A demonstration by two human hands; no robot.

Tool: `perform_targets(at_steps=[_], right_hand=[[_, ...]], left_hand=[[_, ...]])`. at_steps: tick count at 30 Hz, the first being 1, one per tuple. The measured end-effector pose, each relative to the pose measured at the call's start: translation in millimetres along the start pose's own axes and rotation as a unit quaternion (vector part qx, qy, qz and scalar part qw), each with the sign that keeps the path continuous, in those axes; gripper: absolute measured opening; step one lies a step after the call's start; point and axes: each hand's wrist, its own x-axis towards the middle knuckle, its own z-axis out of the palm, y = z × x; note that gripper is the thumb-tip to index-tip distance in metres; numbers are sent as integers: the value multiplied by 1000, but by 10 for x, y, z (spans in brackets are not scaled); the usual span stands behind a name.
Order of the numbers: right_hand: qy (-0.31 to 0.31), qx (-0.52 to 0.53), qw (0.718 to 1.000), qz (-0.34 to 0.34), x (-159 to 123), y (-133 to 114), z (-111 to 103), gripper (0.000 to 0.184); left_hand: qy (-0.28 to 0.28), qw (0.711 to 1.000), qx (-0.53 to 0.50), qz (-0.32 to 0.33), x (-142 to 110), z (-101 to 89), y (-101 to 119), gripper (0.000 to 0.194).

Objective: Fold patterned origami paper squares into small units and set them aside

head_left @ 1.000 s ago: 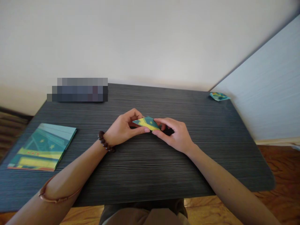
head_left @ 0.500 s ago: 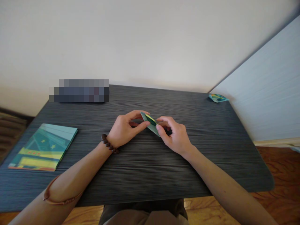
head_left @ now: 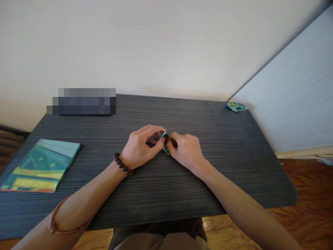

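Head view: I have the left hand [head_left: 142, 146] and right hand [head_left: 186, 150] each pinched nearly closed on a small folded paper [head_left: 165, 149], caught between the facing fingertips. Probably a fold being shaped; creasing it calls for steady thumb pressure.

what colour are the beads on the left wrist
Dark brown; the beads show in the head view.

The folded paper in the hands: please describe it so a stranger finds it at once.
Over the dark table, find the left hand and right hand. Between them is the small green folded paper; unlike the larger paper at left and the piece in the far right corner, it is held.
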Motion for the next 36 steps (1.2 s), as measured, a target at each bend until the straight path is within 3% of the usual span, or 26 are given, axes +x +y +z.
perform_targets(at_steps=[3, 7, 11, 15, 19, 24, 31, 36], right_hand=[[-17, 18, 1000, 5, 11, 34, 38, 28], [-23, 48, 999, 10, 22, 41, 70, 28], [-29, 76, 996, 21, 30, 37, 40, 28], [-44, 148, 987, 33, 38, 79, 6, 27], [-28, 288, 957, 27, 38, 125, 26, 11], [-11, 362, 932, 12, 20, 131, 53, 17], [-21, 368, 929, -18, 1, 116, 20, 28], [3, 337, 942, 5, 14, 105, 55, 26]], left_hand=[[2, 996, 82, -32, 7, 35, 11, 31], [-44, 976, 200, -74, 24, 78, 25, 16], [-75, 958, 256, -101, 29, 77, 9, 32], [-73, 969, 211, -108, 45, 12, -12, 25], [-52, 987, 104, -112, 66, -64, -60, 19], [-44, 983, 33, -174, 64, -83, -151, 22], [-26, 992, 88, -91, 32, -23, -50, 17], [-23, 995, 85, -42, 6, 1, -34, 29]])
